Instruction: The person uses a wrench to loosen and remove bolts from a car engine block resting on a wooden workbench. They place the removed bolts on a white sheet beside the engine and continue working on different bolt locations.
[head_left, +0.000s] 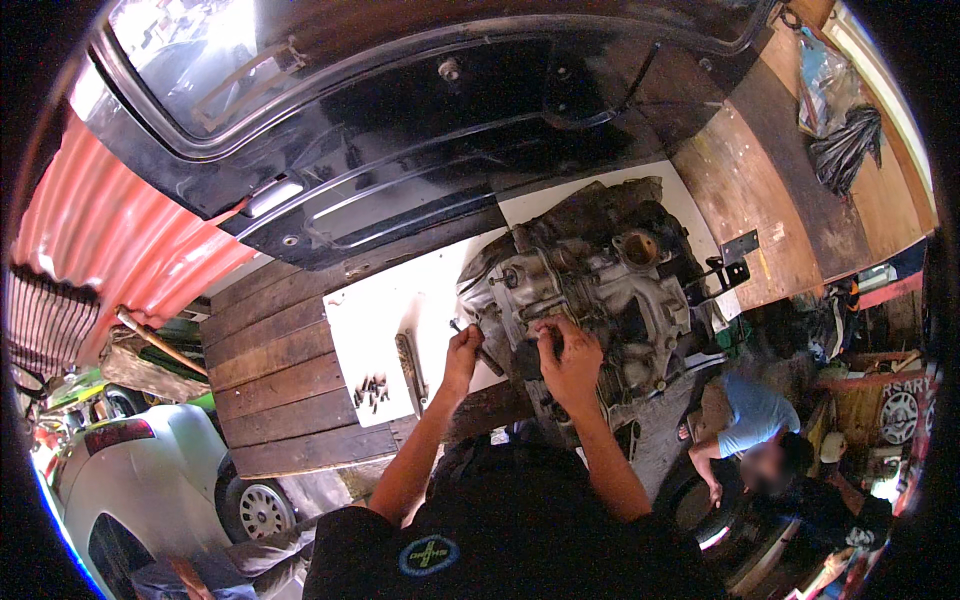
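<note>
My left hand point(462, 362) is closed around a slim dark rod-like tool point(490, 362), which slants across the near left side of the engine. My right hand point(572, 362) is over the engine's near side, its fingers pinched together against the metal. What lies between those fingertips is too small to make out. The greasy engine point(620, 290), with a round opening on top, rests partly on a white board point(350, 330). Left of my left hand, a long narrow metal part point(411, 372) lies on the board beside several small dark bolts point(371, 392).
The board lies on a wooden plank bench point(270, 385). A black vehicle panel point(400, 140) rises behind it. A metal bracket point(735, 262) sticks out at the engine's right. At lower right a person in blue point(758, 412) bends over a tyre point(700, 500); a silver car point(150, 490) stands at left.
</note>
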